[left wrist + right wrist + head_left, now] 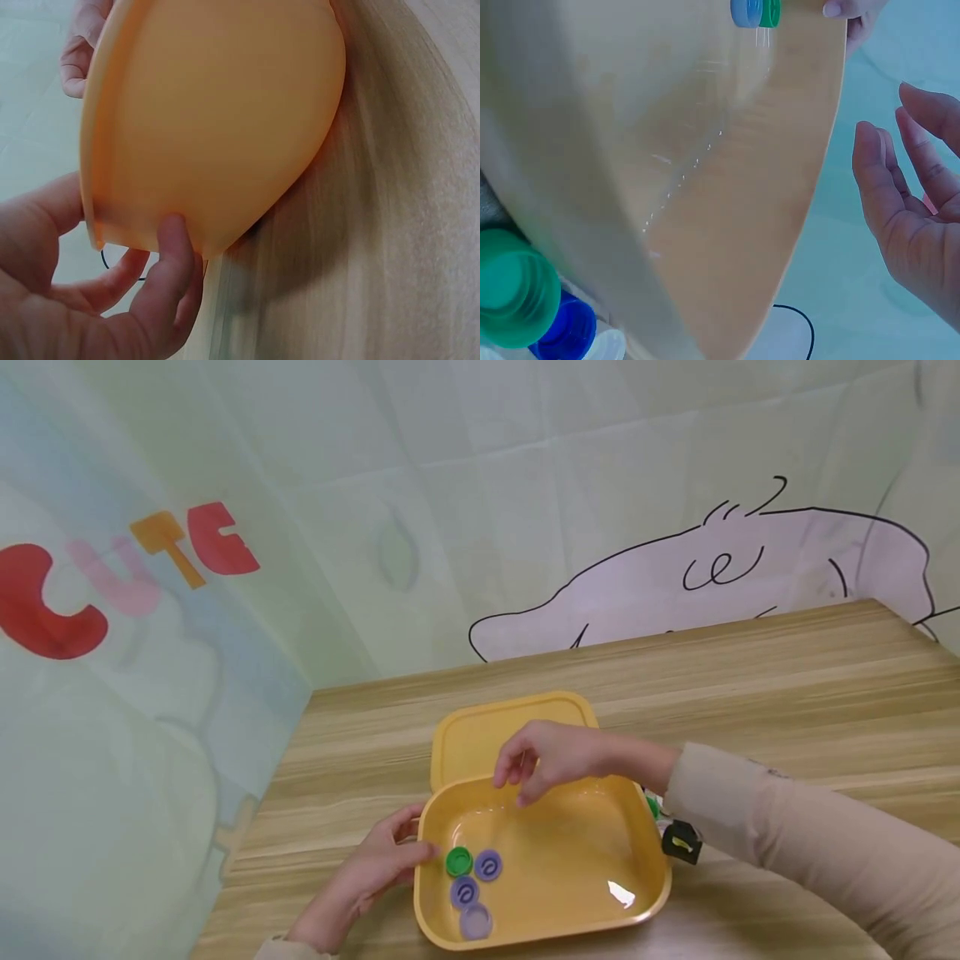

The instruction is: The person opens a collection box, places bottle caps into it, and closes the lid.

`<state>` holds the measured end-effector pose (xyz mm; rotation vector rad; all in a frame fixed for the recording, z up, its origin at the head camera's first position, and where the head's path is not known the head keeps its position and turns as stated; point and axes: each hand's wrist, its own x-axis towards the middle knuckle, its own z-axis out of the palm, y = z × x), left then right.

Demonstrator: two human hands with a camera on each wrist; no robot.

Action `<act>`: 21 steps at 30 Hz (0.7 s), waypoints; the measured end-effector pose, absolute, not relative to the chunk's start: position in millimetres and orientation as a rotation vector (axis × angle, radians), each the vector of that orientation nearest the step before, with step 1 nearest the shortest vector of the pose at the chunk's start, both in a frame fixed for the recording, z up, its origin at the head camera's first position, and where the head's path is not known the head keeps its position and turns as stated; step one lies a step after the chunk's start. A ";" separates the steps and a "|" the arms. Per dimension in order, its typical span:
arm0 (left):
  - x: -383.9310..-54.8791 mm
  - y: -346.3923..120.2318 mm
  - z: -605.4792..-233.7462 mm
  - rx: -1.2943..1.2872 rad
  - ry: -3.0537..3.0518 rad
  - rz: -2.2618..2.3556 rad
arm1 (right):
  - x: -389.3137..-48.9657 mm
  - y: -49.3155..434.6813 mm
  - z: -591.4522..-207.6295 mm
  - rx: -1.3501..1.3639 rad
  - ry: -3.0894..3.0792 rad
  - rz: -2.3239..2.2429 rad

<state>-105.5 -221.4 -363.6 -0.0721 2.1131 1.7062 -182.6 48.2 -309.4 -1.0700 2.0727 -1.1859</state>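
A deep yellow plastic box (pixel 562 877) stands in front of me. My left hand (pixel 386 860) grips its left wall, thumb over the rim and fingers against the outside, as the left wrist view also shows. Over the far rim hovers my right hand (pixel 551 760), fingers loosely bent and thumb apart; the right wrist view has nothing between them. On the box's floor at the left lie a green bottle cap (pixel 459 862), two purple caps (pixel 488 865) with a dark swirl mark, and a paler purple cap (pixel 476 922).
Behind the box lies a flat yellow lid (pixel 468 743), partly covered by the box and right hand. Beside the box's right wall are a black item (pixel 682 842) and, in the right wrist view, green (pixel 514 289), blue (pixel 566 330) and whitish caps (pixel 607 345). A printed cloth hangs behind the table.
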 end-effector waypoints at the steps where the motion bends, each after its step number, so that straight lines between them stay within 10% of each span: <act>1: -105.6 -221.4 -363.5 -0.069 2.114 1.707 | -182.9 49.9 -309.5 -1.069 2.077 -1.187; 21: -105.3 -227.6 -363.7 -0.027 2.101 1.720 | -191.7 95.0 -314.5 -0.956 2.174 -1.232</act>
